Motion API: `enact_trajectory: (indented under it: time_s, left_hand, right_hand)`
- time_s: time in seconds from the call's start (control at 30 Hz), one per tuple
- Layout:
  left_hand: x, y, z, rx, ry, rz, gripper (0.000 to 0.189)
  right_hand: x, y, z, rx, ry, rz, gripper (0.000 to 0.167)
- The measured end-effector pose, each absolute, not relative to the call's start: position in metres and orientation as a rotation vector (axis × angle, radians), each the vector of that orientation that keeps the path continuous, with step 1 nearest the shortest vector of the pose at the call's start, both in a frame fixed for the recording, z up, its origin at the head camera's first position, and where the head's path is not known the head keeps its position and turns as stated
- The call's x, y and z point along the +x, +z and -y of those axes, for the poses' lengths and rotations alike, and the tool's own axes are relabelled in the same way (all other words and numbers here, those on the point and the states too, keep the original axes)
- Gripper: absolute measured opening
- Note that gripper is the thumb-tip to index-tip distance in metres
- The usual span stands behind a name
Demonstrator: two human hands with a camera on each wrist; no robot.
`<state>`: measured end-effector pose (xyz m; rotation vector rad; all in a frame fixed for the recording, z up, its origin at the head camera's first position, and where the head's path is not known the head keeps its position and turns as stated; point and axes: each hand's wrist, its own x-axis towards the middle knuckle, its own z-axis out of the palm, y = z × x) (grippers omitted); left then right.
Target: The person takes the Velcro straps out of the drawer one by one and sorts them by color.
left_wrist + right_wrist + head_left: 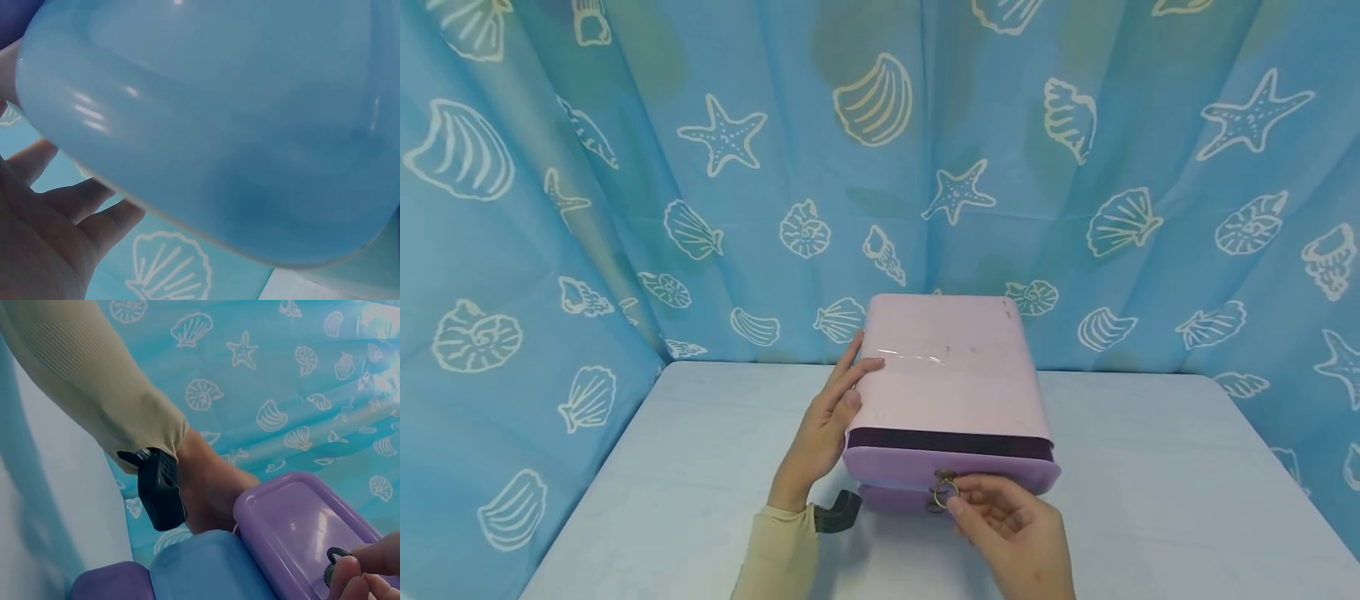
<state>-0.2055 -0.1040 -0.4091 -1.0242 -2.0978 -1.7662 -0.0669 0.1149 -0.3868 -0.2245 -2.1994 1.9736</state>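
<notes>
1. Drawer [891, 468] sits slightly out, topmost in the box [951, 387], on the table [700, 475].
2. Right hand [1021, 533] pinches its ring [337, 551]; left hand's [822, 429] fingers spread along the box's side, gripping nothing.
3. Any pull is best kept straight, left hand bracing.
4. Right wrist view shows a blue front [209, 569] beneath; head view mostly hides it.

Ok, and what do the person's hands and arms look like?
The left hand is ungloved, with a beige sleeve that has a finely ribbed patch. A black, angular device with small holes in its side is worn at that wrist. The right hand is ungloved too; no sleeve shows on that side.
</notes>
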Motion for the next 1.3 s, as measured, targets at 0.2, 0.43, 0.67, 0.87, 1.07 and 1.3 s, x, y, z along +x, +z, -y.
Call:
enact_trajectory:
  time_s: [0.2, 0.43, 0.67, 0.87, 1.07, 1.3]
  left_hand:
    - [-0.206, -0.41, 0.104, -1.022, -1.76, 2.098, 0.041]
    - [-0.207, -0.412, 0.105, -1.016, -1.764, 2.098, 0.041]
    - [-0.206, -0.411, 0.104, -1.015, -1.771, 2.089, 0.042]
    - [-0.206, -0.412, 0.103, -1.006, -1.765, 2.093, 0.043]
    - [-0.207, -0.413, 0.103, -1.003, -1.751, 2.093, 0.041]
    - [-0.207, -0.413, 0.103, -1.005, -1.729, 2.092, 0.04]
  right_hand:
    - [-0.057, -0.394, -0.113, -0.086, 1.906, 2.158, 0.013]
    - [-0.052, -0.411, -0.115, 0.258, 1.746, 2.039, 0.021]
    - [-0.043, -0.408, -0.111, 0.149, 1.741, 2.085, 0.021]
    - [-0.039, -0.41, -0.109, 0.152, 1.7, 2.081, 0.025]
    - [-0.036, -0.416, -0.11, 0.213, 1.656, 2.07, 0.028]
    - [-0.033, -0.422, -0.112, 0.296, 1.596, 2.075, 0.032]
